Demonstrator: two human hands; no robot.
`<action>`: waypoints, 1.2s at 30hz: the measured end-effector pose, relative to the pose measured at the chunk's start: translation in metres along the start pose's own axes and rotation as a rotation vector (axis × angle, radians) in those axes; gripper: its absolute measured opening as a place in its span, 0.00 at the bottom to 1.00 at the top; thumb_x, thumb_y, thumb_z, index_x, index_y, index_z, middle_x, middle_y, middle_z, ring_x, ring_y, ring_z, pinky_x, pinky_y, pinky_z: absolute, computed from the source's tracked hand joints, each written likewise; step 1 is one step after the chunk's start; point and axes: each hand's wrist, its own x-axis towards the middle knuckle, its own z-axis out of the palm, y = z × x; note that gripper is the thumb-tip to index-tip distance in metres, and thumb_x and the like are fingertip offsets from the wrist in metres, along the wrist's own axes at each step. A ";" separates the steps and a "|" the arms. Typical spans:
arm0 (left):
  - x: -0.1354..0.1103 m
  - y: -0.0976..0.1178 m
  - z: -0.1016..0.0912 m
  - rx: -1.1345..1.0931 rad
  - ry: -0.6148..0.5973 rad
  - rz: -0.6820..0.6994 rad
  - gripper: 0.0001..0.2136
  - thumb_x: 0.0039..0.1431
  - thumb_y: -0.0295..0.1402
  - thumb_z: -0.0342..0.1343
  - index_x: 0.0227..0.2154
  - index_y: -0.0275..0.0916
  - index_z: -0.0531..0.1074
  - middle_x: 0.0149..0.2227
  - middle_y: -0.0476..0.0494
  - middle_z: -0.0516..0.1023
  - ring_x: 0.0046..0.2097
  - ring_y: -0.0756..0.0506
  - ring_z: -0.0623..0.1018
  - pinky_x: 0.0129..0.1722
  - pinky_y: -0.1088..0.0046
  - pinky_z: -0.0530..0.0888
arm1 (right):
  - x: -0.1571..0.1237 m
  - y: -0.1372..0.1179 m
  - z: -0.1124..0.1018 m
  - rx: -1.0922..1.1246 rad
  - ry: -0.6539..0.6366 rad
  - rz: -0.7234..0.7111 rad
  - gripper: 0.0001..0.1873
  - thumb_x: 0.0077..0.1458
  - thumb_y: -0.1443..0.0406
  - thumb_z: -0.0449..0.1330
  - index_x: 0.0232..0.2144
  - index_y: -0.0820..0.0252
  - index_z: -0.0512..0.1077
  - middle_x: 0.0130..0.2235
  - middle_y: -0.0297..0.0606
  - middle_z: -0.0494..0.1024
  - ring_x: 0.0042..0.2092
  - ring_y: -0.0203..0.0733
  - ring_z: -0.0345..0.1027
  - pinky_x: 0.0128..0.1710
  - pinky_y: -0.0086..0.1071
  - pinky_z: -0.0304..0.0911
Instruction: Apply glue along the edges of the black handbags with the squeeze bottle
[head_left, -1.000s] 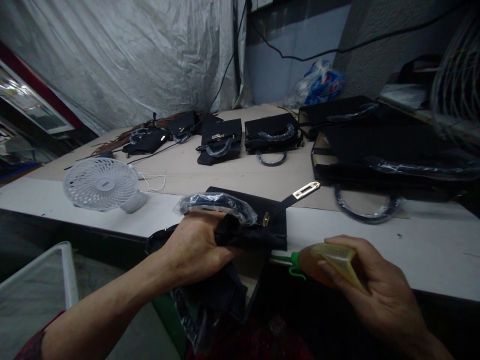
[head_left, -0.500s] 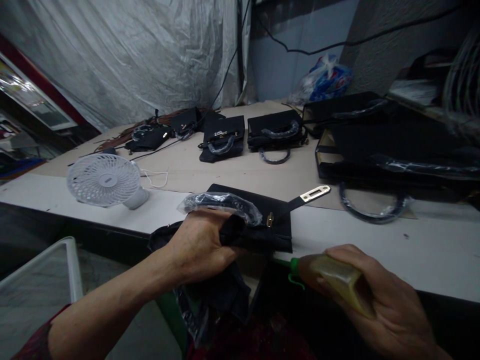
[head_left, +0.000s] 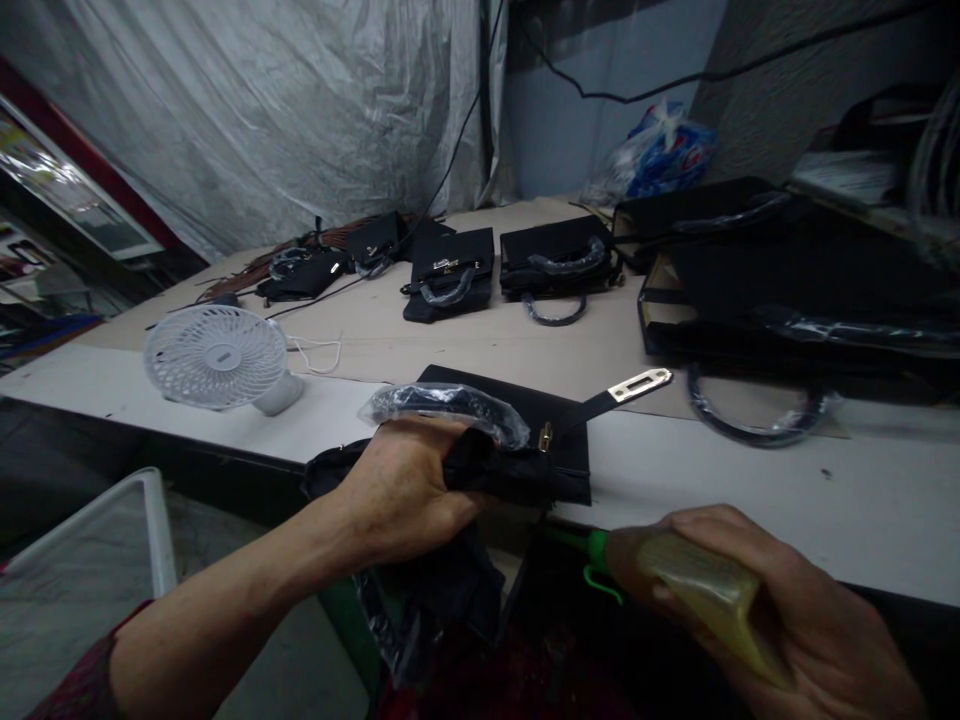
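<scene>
My left hand (head_left: 401, 490) is closed on the near edge of a black handbag (head_left: 525, 440) lying at the front of the table, close to its plastic-wrapped handle (head_left: 446, 402). A black strap with a gold metal plate (head_left: 639, 383) sticks out from the bag to the right. My right hand (head_left: 757, 610) grips a yellowish squeeze bottle (head_left: 709, 592) with a green nozzle (head_left: 596, 552) that points left, just below the table edge under the bag. Dark fabric and plastic hang under my left hand.
A small white fan (head_left: 216, 357) stands at the left on the white table (head_left: 750, 490). Several black handbags (head_left: 450, 272) lie at the back, with larger ones (head_left: 787, 290) at the right. A blue-white plastic bag (head_left: 660, 150) sits in the corner. A white frame (head_left: 142, 520) stands lower left.
My right hand with the bottle has dropped lower and to the right. My left hand keeps its grip on the bag. The view has shifted slightly.
</scene>
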 end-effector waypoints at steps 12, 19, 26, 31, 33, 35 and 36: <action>-0.002 -0.006 0.003 -0.032 0.035 0.014 0.08 0.59 0.34 0.63 0.40 0.39 0.80 0.33 0.48 0.82 0.33 0.47 0.79 0.33 0.71 0.74 | 0.016 0.016 0.010 -0.259 0.129 -0.036 0.17 0.73 0.51 0.54 0.50 0.58 0.68 0.40 0.42 0.80 0.34 0.45 0.79 0.31 0.32 0.73; -0.001 -0.004 0.002 -0.025 0.033 0.032 0.07 0.57 0.31 0.62 0.38 0.39 0.80 0.32 0.48 0.82 0.32 0.47 0.79 0.32 0.72 0.74 | 0.011 0.024 0.007 -0.198 0.113 0.037 0.19 0.71 0.48 0.56 0.49 0.55 0.70 0.41 0.40 0.81 0.33 0.45 0.78 0.30 0.32 0.73; -0.003 -0.003 -0.001 0.006 0.013 0.043 0.04 0.57 0.32 0.60 0.30 0.38 0.78 0.30 0.48 0.81 0.31 0.47 0.78 0.30 0.72 0.72 | 0.016 0.032 0.002 -0.103 0.040 0.056 0.17 0.71 0.48 0.57 0.47 0.53 0.71 0.40 0.36 0.81 0.31 0.40 0.77 0.27 0.28 0.72; -0.003 -0.003 -0.001 0.014 0.009 0.036 0.04 0.57 0.32 0.59 0.32 0.39 0.78 0.30 0.48 0.81 0.31 0.46 0.78 0.30 0.72 0.71 | 0.014 0.037 0.003 -0.159 0.141 0.106 0.18 0.69 0.48 0.59 0.48 0.54 0.72 0.41 0.38 0.82 0.34 0.44 0.79 0.32 0.31 0.74; -0.002 -0.003 -0.001 0.013 0.015 0.038 0.04 0.57 0.32 0.60 0.32 0.39 0.78 0.31 0.48 0.82 0.32 0.46 0.79 0.31 0.71 0.72 | 0.012 0.038 0.004 -0.101 0.084 0.126 0.15 0.69 0.50 0.60 0.47 0.53 0.72 0.39 0.36 0.81 0.32 0.42 0.78 0.28 0.30 0.72; -0.002 -0.003 -0.001 0.023 0.026 0.041 0.04 0.57 0.33 0.60 0.32 0.39 0.79 0.32 0.48 0.82 0.33 0.46 0.79 0.32 0.71 0.73 | 0.011 0.039 0.005 -0.078 0.075 0.141 0.15 0.68 0.51 0.61 0.47 0.53 0.72 0.39 0.36 0.81 0.32 0.43 0.78 0.28 0.30 0.72; -0.002 -0.003 -0.001 0.026 0.028 0.039 0.04 0.57 0.33 0.60 0.32 0.39 0.78 0.32 0.48 0.82 0.32 0.46 0.79 0.32 0.71 0.73 | 0.011 0.039 0.005 -0.084 0.100 0.150 0.15 0.67 0.51 0.61 0.47 0.53 0.73 0.40 0.36 0.82 0.33 0.44 0.79 0.29 0.31 0.73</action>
